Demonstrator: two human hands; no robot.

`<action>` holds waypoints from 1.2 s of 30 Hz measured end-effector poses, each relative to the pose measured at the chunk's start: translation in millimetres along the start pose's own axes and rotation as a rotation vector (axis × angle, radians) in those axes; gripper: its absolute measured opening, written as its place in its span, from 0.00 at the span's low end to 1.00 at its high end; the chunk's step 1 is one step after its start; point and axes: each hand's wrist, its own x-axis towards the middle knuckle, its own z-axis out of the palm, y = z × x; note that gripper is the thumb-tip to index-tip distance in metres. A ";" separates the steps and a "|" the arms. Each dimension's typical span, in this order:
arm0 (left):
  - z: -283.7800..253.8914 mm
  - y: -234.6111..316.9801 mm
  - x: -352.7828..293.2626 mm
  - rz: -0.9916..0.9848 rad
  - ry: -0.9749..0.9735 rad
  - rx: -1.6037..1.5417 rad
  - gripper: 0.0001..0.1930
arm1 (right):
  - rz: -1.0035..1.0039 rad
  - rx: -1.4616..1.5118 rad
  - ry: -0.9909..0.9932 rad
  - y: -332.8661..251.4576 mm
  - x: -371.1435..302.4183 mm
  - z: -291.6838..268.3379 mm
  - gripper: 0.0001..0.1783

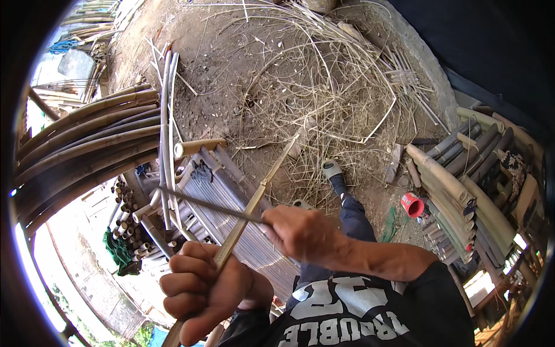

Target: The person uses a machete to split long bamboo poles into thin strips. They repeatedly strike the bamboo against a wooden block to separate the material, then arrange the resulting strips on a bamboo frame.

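My left hand [202,289] is closed around a split bamboo strip [248,211], its thumb lying along the lower end. The strip slants up and away to the right, and its far end is over the ground litter. In my right fist [300,231] is a knife with a long, narrow dark blade [202,202]; the fist hides its handle. The blade points left and crosses the strip just beyond my left hand. Whether the edge bites into the bamboo, I cannot tell.
Thin bamboo shavings [324,110] litter the dirt ground. Thick bamboo poles [87,130] lie at the left, and more are stacked [451,173] at the right. A red bucket [409,205] is beside that stack. A ribbed panel [217,199] lies below the strip.
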 end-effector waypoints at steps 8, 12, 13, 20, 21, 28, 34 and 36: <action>4.7 -4.1 11.1 0.028 0.104 0.175 0.31 | 0.309 -0.347 -0.147 127.3 -41.3 49.3 0.12; -17.7 -34.8 7.6 -0.017 -0.085 0.105 0.30 | 0.336 -0.288 -0.018 175.4 -45.3 56.3 0.14; -23.9 -52.7 -1.1 -0.039 -0.127 0.140 0.30 | 0.452 -0.283 -0.118 202.2 -44.8 63.5 0.14; -68.4 -174.5 -91.2 -0.212 -0.219 0.181 0.31 | 0.500 -0.256 -0.534 345.0 -28.4 135.6 0.17; -71.0 -187.7 -104.0 -0.216 -0.210 0.168 0.31 | 0.375 -0.198 -0.383 356.4 -26.8 151.4 0.16; -75.8 -203.8 -125.0 -0.284 -0.115 -0.091 0.30 | 0.410 -0.174 -0.369 426.2 -28.2 216.9 0.12; -95.1 -201.2 -120.6 -0.328 -0.336 0.021 0.18 | 0.145 -0.076 -0.190 431.7 -24.9 219.7 0.12; -95.8 -202.1 -122.0 -0.320 -0.321 0.033 0.17 | 0.402 -0.251 -0.394 446.9 -22.6 224.6 0.12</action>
